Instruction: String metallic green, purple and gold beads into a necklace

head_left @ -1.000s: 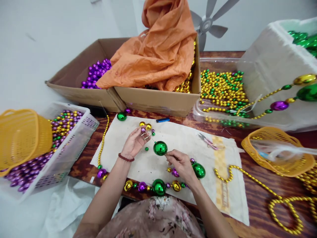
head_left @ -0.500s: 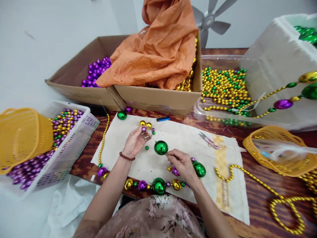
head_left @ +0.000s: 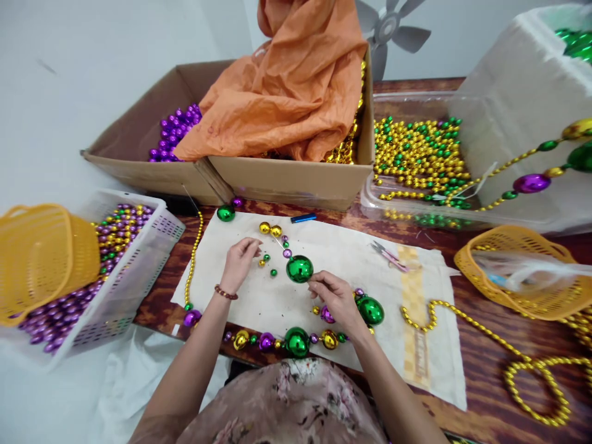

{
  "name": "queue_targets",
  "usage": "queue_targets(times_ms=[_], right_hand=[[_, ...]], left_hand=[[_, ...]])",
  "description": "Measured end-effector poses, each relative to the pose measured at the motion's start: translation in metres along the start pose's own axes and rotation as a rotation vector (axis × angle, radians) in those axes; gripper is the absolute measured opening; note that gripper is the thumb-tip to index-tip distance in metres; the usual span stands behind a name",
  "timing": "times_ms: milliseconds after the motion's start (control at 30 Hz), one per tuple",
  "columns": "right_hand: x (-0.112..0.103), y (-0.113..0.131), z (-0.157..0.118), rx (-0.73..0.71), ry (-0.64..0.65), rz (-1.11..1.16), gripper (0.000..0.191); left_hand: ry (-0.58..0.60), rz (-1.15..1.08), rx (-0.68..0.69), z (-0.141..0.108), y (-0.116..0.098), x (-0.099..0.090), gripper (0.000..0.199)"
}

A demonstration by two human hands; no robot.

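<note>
My right hand [head_left: 335, 296] pinches a thin wire just below a large green bead [head_left: 300, 269]. A small purple bead [head_left: 287, 253] sits on the wire above it. To the left, my left hand [head_left: 240, 262] has its fingertips together over the white cloth [head_left: 259, 308]; anything between them is too small to make out. Small green and gold beads lie beside it, and two gold beads [head_left: 270, 229] rest above. Along the cloth's near edge runs a string of big beads with a green one [head_left: 296, 342] in its middle.
A cardboard box [head_left: 291, 182] with an orange cloth [head_left: 287, 92] stands behind. White basket [head_left: 124, 265] at left, yellow basket [head_left: 522, 246] and gold bead strand [head_left: 490, 345] at right. Pliers [head_left: 390, 256] and a blue pen [head_left: 303, 217] lie on the cloth.
The small purple bead has gone from my left fingers onto the wire by the green bead. My left hand has moved left, off the wire. More small beads show beside it.
</note>
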State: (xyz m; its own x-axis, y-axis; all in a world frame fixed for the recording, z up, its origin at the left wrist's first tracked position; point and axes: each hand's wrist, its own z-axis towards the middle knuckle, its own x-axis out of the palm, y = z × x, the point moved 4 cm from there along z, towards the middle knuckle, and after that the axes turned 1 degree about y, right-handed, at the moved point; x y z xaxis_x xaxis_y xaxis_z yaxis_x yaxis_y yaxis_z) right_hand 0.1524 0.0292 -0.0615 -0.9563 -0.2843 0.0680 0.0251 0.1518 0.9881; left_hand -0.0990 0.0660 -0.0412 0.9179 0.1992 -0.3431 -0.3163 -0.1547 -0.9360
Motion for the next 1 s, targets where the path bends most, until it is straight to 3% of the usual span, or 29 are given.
queue_targets(times_ms=[67,133,300,433,700,833,1000], right_hand=[[-0.001,0.000,0.001,0.016,-0.006,0.003,0.016],[-0.002,0.000,0.002,0.020,-0.011,-0.002,0.016],[-0.002,-0.004,0.001,0.021,-0.012,0.001,0.016],[-0.003,-0.006,0.000,0.033,-0.023,-0.007,0.016],[-0.006,-0.009,0.000,0.051,-0.039,-0.027,0.017],[-0.008,-0.010,0.001,0.060,-0.057,-0.021,0.018],[-0.010,-0.009,0.001,0.056,-0.060,-0.045,0.019]], left_hand=[[0.022,0.267,0.055,-0.004,0.012,-0.002,0.011],[0.055,0.440,0.092,-0.010,0.024,0.001,0.014],[0.126,0.639,0.189,-0.018,0.037,0.010,0.011],[0.143,0.677,0.197,-0.019,0.037,0.010,0.005],[0.038,0.607,0.187,0.003,0.023,0.006,0.008],[0.107,0.727,0.202,0.018,0.019,0.017,0.007],[0.154,0.783,0.193,0.021,0.017,0.021,0.010]])
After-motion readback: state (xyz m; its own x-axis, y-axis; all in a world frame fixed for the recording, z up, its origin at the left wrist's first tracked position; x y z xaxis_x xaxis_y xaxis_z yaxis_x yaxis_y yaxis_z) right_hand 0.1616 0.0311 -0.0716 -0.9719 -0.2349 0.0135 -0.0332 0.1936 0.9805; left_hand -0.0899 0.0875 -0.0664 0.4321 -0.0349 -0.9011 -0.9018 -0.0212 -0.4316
